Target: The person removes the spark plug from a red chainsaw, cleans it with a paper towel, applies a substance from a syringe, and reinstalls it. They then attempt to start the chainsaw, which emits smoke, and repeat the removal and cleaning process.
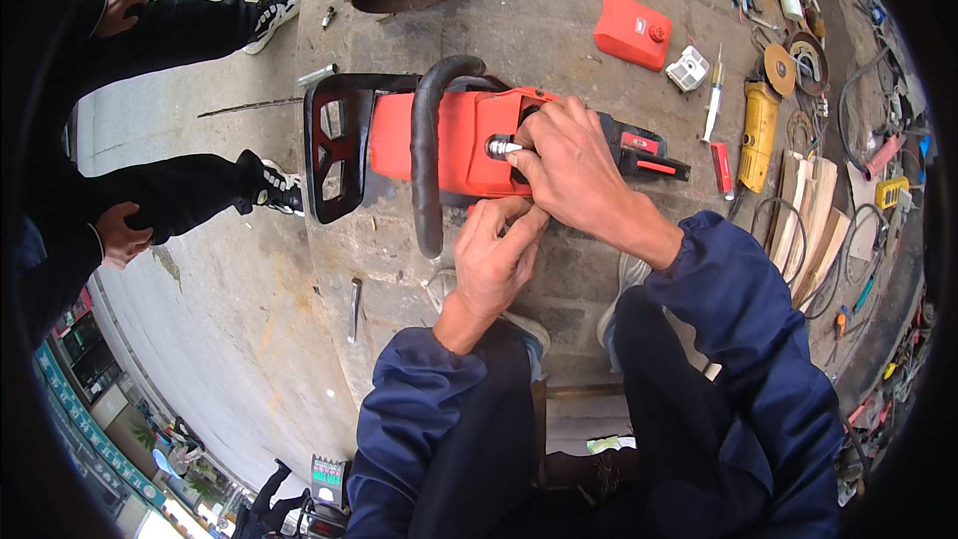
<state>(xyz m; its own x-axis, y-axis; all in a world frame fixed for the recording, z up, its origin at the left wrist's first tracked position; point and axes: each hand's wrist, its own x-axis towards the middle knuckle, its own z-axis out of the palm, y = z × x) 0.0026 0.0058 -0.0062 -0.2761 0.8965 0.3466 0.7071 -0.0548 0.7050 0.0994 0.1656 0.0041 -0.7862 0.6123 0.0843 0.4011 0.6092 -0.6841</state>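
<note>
A red chainsaw (394, 135) with a black front handle (429, 140) and black hand guard (317, 180) lies on the concrete in front of me. Over the recess in its top, my right hand (574, 160) is bent with thumb and fingers closed; what lies between them is hidden. A shiny silver cylindrical part (500, 146) sits right beside that thumb's tip. My left hand (501, 250) is at the saw's near side, thumb and forefinger pinched together just below my right hand. Anything in that pinch is too small to make out.
To the right lie a red fuel tank (633, 32), a white cap-like part (689, 69), a syringe (715, 100), a small red box (721, 170), a yellow angle grinder (760, 135) and wood pieces (801, 210). A wrench-like tool (354, 309) lies left. Another person's legs (170, 35) are at far left.
</note>
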